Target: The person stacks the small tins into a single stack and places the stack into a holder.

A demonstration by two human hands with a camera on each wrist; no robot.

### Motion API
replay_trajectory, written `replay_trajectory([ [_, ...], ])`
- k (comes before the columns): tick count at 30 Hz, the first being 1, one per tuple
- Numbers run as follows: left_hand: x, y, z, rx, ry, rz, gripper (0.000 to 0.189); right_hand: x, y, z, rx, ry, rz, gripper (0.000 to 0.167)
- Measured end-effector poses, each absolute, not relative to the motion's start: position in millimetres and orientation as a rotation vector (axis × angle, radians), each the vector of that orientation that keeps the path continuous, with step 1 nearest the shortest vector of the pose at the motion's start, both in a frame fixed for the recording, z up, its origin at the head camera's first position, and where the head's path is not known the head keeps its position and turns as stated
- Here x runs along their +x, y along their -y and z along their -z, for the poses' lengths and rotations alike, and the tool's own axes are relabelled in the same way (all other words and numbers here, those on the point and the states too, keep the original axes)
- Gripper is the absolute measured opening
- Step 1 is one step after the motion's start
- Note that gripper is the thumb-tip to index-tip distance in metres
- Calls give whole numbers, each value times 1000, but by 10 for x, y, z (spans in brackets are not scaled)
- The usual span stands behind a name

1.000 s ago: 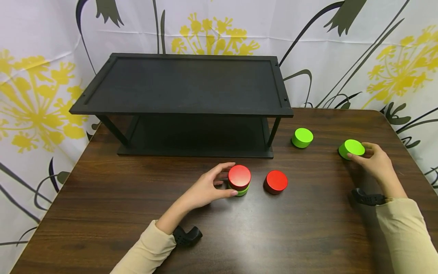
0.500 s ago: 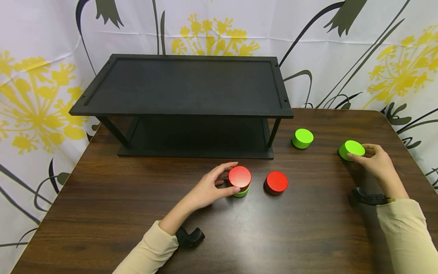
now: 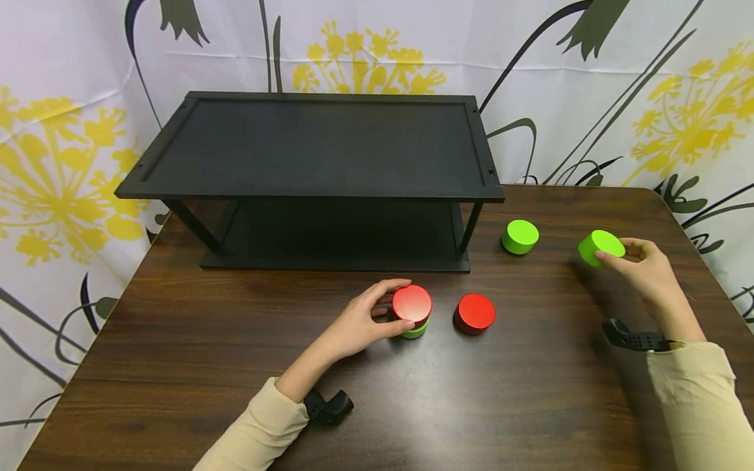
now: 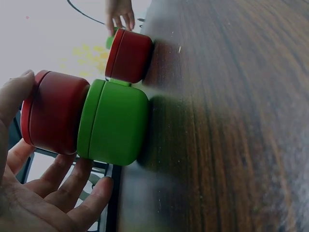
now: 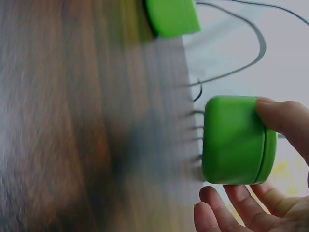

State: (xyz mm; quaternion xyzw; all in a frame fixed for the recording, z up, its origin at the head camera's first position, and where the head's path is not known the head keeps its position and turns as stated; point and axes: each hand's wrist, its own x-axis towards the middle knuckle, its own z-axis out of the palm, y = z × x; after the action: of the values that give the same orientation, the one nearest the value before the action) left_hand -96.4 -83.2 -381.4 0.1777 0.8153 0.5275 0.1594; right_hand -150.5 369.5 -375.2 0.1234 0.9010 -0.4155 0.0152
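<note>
Near the table's middle, my left hand (image 3: pixel 365 320) pinches a red round lidded tin (image 3: pixel 412 305) between thumb and fingers. That tin sits on a green tin (image 4: pixel 118 123), which stands on the table; in the left wrist view the two are stacked flush. My right hand (image 3: pixel 650 275), at the right, grips another green lidded tin (image 3: pixel 599 248) by its upper part. The right wrist view shows this green tin (image 5: pixel 234 140) raised off the tabletop, with the thumb on one side and fingers on the other.
A second red tin (image 3: pixel 474 314) stands just right of the stack. Another green tin (image 3: pixel 520 237) stands behind it, beside a black two-level shelf (image 3: pixel 336 147) at the back. A flowered curtain (image 3: pixel 377 39) hangs behind the wooden table (image 3: pixel 501 405).
The right hand has lifted its green tin off the table and moved slightly away and left. The left thumb has moved up from the green tin's level onto the red one.
</note>
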Motion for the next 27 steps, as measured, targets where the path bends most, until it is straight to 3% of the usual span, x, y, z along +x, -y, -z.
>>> replay_trajectory([
  [5, -971, 825, 3823, 491, -2328, -1488, 68, -1478, -3604, 3652, 385, -2779, 1453, 31],
  [14, -987, 827, 3836, 499, -2324, -1493, 67, -1427, -3399, 3441, 328, -2728, 1644, 33],
  [21, -995, 833, 3849, 485, -2315, -1498, 66, -1392, -3190, 3345, 148, -2397, 2142, 37],
  [27, -1001, 829, 3865, 489, -2313, -1508, 65, -1348, -2978, 3293, -6, -2204, 2313, 38],
])
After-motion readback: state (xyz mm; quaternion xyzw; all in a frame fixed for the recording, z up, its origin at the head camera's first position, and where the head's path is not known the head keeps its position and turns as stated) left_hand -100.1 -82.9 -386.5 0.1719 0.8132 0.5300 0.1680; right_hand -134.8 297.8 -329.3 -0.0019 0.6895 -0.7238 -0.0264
